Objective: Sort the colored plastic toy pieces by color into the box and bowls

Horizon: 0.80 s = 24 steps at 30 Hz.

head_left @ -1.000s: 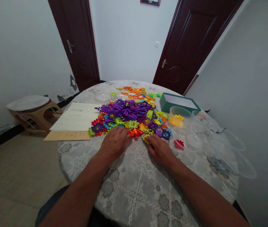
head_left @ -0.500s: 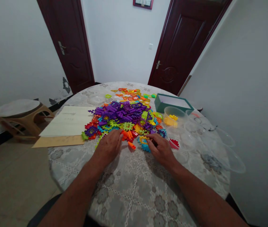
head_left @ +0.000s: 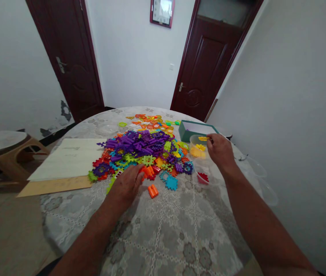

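My right hand [head_left: 221,150] is closed on a flat yellow building piece [head_left: 203,138] with its fingertips, over a clear plastic tub [head_left: 191,145] that has several yellow pieces [head_left: 200,149] inside. At the front of the heap, my left hand [head_left: 126,186] is closed, with orange building pieces [head_left: 147,171] at its fingertips; its palm side is hidden. One orange piece [head_left: 153,191] lies apart on the tablecloth. Flat blue toothed pieces [head_left: 171,183] rest to its right. Purple pieces [head_left: 142,142] cover the top of the mixed pile.
A green box [head_left: 184,134] stands behind the tub. Another clear container, with red pieces [head_left: 202,178], sits nearer me. Pale sheets of card [head_left: 62,157] lie at the left of the round table [head_left: 163,234]. A stool [head_left: 13,153] stands beyond the left edge.
My right hand has moved right and away from me with the yellow piece, from above the blue pieces to the tub. My left hand stays by the orange pieces. The view has tilted up.
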{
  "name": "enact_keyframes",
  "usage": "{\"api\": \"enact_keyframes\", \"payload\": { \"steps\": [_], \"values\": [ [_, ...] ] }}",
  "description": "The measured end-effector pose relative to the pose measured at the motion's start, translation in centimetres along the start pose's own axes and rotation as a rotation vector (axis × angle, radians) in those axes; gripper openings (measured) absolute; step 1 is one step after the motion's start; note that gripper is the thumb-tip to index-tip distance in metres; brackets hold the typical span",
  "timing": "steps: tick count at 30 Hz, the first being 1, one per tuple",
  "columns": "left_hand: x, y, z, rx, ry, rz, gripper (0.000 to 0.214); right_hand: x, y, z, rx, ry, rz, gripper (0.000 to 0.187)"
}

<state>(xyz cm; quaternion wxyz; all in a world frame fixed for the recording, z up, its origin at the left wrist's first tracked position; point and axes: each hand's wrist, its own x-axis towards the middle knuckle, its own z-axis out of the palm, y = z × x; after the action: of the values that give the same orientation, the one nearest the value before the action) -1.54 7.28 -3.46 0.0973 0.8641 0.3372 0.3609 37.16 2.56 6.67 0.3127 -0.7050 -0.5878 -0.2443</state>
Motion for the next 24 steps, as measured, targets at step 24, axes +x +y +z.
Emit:
{"api": "enact_keyframes", "payload": {
  "steps": [24],
  "values": [
    [-0.9,3.2,-0.7,-0.22,-0.292,-0.057,0.036,-11.6,-14.2,-0.5,0.819,-0.623,-0.107,0.026]
  ]
}}
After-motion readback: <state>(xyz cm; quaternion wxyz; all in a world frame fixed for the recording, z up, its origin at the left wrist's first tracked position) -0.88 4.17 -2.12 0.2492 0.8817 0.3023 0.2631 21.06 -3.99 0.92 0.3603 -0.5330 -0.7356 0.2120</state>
